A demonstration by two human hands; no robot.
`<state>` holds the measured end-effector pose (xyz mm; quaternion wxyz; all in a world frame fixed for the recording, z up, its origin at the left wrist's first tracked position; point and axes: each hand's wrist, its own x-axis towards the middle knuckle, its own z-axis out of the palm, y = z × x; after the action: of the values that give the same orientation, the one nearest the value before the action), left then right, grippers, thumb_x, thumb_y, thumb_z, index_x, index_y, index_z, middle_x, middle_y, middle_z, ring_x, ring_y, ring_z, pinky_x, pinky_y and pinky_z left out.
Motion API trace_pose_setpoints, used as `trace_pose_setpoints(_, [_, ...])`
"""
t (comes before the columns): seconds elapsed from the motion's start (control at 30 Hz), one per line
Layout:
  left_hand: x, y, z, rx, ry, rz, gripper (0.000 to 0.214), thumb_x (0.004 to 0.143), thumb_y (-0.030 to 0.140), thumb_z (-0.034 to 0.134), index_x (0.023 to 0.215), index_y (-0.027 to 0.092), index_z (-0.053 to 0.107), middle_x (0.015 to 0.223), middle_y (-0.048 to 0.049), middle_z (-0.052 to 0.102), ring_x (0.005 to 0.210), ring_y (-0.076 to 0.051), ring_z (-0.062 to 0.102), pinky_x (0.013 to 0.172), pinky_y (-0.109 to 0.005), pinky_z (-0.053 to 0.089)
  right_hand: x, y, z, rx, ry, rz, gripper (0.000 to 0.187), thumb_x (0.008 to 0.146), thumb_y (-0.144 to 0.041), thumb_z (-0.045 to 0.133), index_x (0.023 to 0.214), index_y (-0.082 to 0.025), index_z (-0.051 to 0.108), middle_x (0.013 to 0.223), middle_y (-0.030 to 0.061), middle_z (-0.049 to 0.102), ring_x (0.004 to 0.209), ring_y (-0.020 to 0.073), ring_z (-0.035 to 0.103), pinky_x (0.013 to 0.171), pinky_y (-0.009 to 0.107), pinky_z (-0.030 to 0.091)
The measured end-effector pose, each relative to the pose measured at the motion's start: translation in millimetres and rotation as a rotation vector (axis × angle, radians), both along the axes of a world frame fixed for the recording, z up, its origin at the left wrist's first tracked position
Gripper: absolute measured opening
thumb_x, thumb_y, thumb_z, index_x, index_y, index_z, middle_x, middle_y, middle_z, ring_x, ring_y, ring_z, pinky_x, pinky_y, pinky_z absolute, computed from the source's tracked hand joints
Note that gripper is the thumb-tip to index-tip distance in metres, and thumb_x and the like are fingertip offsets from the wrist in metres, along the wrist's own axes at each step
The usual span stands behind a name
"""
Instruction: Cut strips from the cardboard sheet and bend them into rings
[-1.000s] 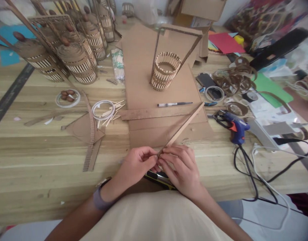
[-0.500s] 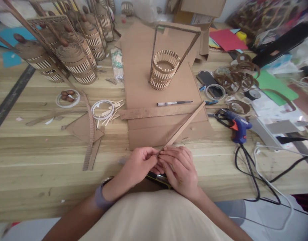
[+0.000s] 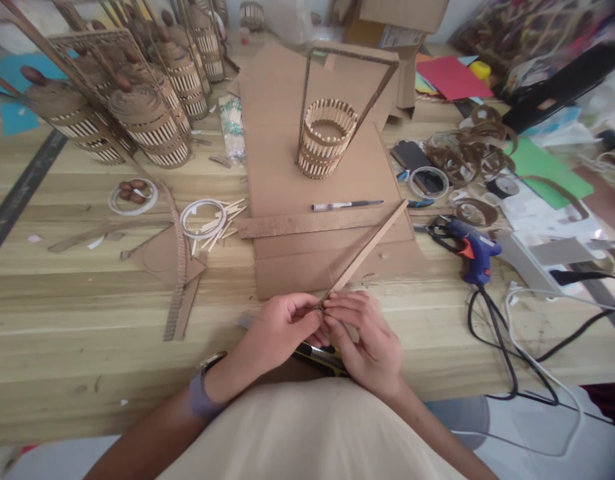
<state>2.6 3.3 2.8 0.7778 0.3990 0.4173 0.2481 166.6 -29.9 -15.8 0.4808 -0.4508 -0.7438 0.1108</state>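
Observation:
Both my hands meet near the table's front edge, pinching the near end of a narrow cardboard strip. My left hand is closed, thumb and fingers on the strip's tip from the left. From the right, my right hand is closed on it as well, its fingers bent over the end. The strip slants away to the upper right over a flat cardboard sheet. Beneath my hands lies a yellow and black utility knife, partly covered. The strip's pinched end is hidden by my fingertips.
A stick basket with a tall cardboard handle stands on the sheet, behind a pen. Right lies a blue glue gun with looping cables. Left are tape rolls, loose sticks and several lidded stick lanterns.
My right hand has shifted slightly right and its fingers have changed position at the strip's near end. The strip stays in both hands at nearly the same slant.

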Motion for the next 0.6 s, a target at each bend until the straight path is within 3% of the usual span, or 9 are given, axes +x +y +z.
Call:
trace_pose_setpoints(0.23, [3.7,0.2,1.2,-0.015,0.013,-0.023,0.017,0.082,0.031,0.064,0.081,0.015,0.071,0.068,0.0005,0.068,0.062,-0.013,0.066,0.063,-0.023,0.056,5.7,-10.5,-1.1,0.103,-0.252,-0.121,0.023,0.088,-0.008,0.063,0.102,-0.026,0.066,0.098,0.0006,0.079,0.101,0.0214,0.072,0.100,0.044,0.040])
trace_pose_setpoints(0.4, [8.5,0.7,3.6,-0.038,0.016,0.012,0.011,0.076,0.019,0.058,0.069,0.016,0.066,0.062,0.0024,0.066,0.058,-0.011,0.065,0.060,-0.021,0.055,5.4,-12.3,-0.4,0.104,-0.250,-0.126,0.018,0.090,-0.009,0.064,0.100,-0.024,0.064,0.097,0.0007,0.080,0.100,0.0217,0.073,0.102,0.043,0.037])
trace_pose_setpoints(0.6, [14.2,1.0,5.1,-0.058,0.068,0.048,0.012,0.075,0.019,0.054,0.067,0.016,0.063,0.055,0.0022,0.064,0.050,-0.010,0.062,0.051,-0.019,0.051,4.9,-13.0,-5.3,0.045,-0.171,-0.142,0.017,0.089,-0.011,0.064,0.098,-0.027,0.064,0.095,-0.0006,0.080,0.101,0.0228,0.073,0.106,0.046,0.036])
